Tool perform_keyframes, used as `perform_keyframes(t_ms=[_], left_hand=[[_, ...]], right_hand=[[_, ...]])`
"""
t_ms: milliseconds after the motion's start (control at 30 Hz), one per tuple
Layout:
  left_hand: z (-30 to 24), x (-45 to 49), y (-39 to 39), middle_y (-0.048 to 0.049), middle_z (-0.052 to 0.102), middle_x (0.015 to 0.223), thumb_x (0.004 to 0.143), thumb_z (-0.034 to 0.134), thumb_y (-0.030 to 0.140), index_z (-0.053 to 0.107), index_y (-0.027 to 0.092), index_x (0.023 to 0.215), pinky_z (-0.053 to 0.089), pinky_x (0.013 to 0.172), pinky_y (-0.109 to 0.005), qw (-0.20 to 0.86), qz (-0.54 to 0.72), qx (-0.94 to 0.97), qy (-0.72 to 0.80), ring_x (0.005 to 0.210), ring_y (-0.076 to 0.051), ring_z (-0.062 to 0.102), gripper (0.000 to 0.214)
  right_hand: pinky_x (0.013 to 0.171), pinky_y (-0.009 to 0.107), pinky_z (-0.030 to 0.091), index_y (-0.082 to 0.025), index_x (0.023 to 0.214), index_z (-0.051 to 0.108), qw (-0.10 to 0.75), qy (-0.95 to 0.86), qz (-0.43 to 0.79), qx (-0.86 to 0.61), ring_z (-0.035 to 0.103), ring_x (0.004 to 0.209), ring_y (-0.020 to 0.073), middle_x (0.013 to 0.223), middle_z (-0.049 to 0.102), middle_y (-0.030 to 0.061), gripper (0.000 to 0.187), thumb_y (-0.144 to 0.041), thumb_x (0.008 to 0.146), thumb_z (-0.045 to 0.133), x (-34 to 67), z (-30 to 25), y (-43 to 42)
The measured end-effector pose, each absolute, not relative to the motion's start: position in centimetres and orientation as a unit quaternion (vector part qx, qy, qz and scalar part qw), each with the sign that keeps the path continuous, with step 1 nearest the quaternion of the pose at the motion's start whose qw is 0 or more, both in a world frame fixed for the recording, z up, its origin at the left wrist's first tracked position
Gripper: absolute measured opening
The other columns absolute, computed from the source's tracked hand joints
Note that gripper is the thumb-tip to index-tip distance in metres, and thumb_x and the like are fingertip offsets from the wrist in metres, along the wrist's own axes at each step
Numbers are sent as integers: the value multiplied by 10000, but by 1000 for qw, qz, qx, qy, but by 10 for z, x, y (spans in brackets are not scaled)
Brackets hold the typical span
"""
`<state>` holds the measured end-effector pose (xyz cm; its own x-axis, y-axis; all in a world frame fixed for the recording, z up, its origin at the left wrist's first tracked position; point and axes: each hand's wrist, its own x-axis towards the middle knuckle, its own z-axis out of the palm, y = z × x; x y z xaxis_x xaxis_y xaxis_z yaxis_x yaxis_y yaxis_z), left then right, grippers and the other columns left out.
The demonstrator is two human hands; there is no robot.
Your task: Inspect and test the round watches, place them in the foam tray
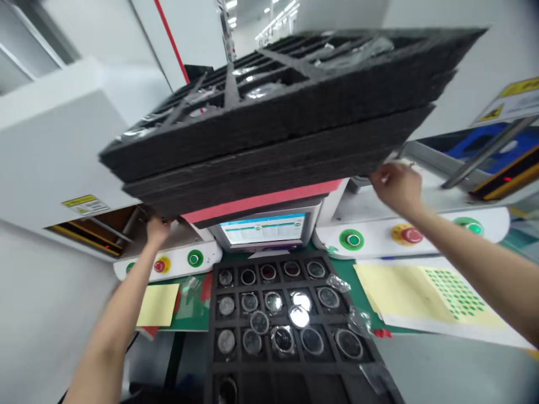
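Note:
Held up in front of me is a stack of black foam trays (269,140), tilted, with a red layer (261,201) near its bottom. My left hand (158,230) grips the stack low on its left side, fingers mostly hidden beneath it. At the right end, my right hand (398,185) has its fingers curled at the lower edge. Clear plastic wrappings (265,90) show in the top tray's compartments. Below, another black foam tray (273,367) lies on the green table, with round watch-like pieces (311,340) in several compartments.
Behind the stack stands a monitor (263,229). White machine panels with a green button (352,239) and a red button (411,235) flank it. Yellow paper (158,304) lies left, a sheet with green dots (455,292) right. Loose plastic film (359,321) rests by the lower tray.

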<state>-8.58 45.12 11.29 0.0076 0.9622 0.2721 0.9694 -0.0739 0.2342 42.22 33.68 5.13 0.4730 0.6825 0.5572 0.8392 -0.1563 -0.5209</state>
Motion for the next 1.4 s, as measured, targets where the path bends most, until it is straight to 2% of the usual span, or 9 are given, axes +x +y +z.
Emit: perform_keyframes(t_ms=[133, 267, 400, 567, 733, 933, 1067, 1200, 1400], left_hand=[[77, -85, 375, -113, 656, 1202, 920, 558, 191, 628, 139, 1137, 486, 1004, -485, -42, -226, -752, -617, 1147, -245, 610, 234], [44, -63, 281, -40, 724, 1145, 845, 554, 113, 703, 215, 1000, 506, 1010, -349, -140, -206, -833, -494, 1098, -183, 657, 237], [32, -63, 209, -26, 744, 1094, 854, 564, 115, 707, 211, 912, 533, 961, -288, -188, -190, -848, -458, 1052, -156, 679, 182], [19, -46, 181, -87, 699, 1163, 886, 537, 97, 676, 172, 1039, 494, 1029, -368, -213, -168, -832, -484, 1141, -202, 625, 220], [7, -6, 187, -108, 607, 1280, 885, 647, 237, 627, 154, 1157, 441, 1045, -533, -249, -118, -833, -480, 1213, -271, 558, 285], [19, -2, 193, -97, 646, 1191, 911, 617, 349, 634, 150, 1132, 493, 975, -487, -360, -184, -782, -475, 1102, -236, 616, 298], [38, -10, 163, -143, 711, 1056, 962, 417, 527, 648, 102, 1169, 558, 828, -393, -490, -263, -707, -437, 910, -224, 694, 526], [42, -11, 104, -191, 738, 919, 916, 344, 673, 697, 55, 1052, 559, 645, -301, -621, -278, -622, -387, 729, -206, 705, 724], [17, -8, 36, -91, 765, 829, 862, 665, 428, 746, 133, 947, 547, 625, -213, -684, -372, -533, -331, 674, -135, 683, 317]], right_hand=[[727, 282, 555, -177, 1027, 642, 249, -635, 32, -731, 636, 816, 133, 997, 651, 40, 222, -376, 980, 554, 314, 9, 300], [785, 350, 565, -135, 1122, 612, 122, -692, 92, -706, 643, 894, 168, 1070, 639, 72, 280, -358, 952, 605, 215, -20, 299], [840, 381, 555, -123, 1176, 595, 52, -693, 101, -712, 634, 979, 199, 1151, 615, 105, 327, -354, 945, 614, 186, -15, 308], [869, 401, 545, -113, 1195, 587, 21, -680, 111, -724, 625, 1015, 214, 1180, 604, 118, 358, -360, 939, 623, 181, -1, 299], [868, 402, 545, -115, 1195, 587, 83, -669, 115, -729, 626, 1013, 213, 1179, 605, 114, 355, -358, 939, 623, 176, 25, 284], [726, 306, 554, -137, 982, 637, 249, -674, 67, -692, 637, 776, 135, 910, 653, 33, 249, -378, 969, 575, 191, 44, 191], [521, 218, 481, -151, 695, 587, 399, -653, 34, -643, 533, 480, 81, 562, 561, -37, 413, -435, 985, 513, 194, 35, 94], [594, 229, 555, -187, 834, 667, 518, -612, 54, -596, 680, 618, 135, 738, 718, 25, 292, -404, 967, 523, 174, 23, 30], [728, 260, 626, -245, 934, 719, 606, -558, 202, -529, 736, 801, 166, 899, 759, 11, 85, -208, 874, 671, 146, 3, -6]])
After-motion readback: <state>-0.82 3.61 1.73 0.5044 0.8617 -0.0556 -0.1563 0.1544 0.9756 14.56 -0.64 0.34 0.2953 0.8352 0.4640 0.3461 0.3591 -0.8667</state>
